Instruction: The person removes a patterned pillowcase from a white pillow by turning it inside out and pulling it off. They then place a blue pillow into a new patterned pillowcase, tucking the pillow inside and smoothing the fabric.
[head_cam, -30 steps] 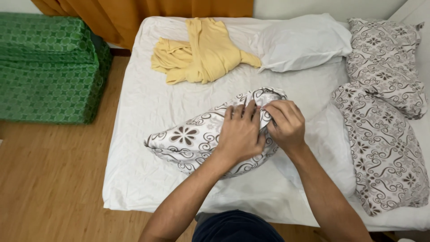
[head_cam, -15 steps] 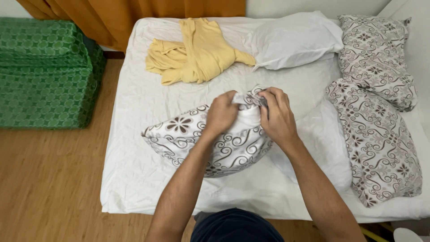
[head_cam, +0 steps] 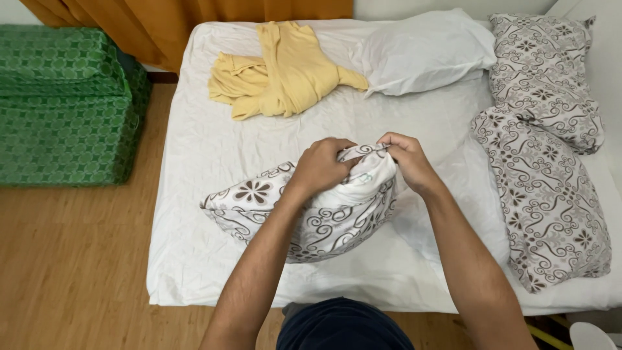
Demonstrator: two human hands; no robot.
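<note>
A person in dark clothing stood at the foot of a bed covered in a white sheet, both forearms stretched out over it. Just ahead, a pillow in a white case printed with brown scrolls and flowers lay across the near half of the mattress, its open end raised toward the middle of the bed. The left hand was clenched around a bunch of the patterned case at that end, while the right hand pinched the case's edge just beside it, white inner pillow showing between the two grips. By the look of it, the step in hand was working the mouth of the case over the last of the pillow; the next move would seem to call for a firm pull on the edge with one hand while the other kept the filling pressed inside, so that the corner seated without the cloth bunching. To the right lay two more patterned pillows, one beyond the other. Farther up the bed sat a plain white pillow and a crumpled yellow garment. A green patterned sofa stood on the wooden floor at left, with an orange curtain behind.
</note>
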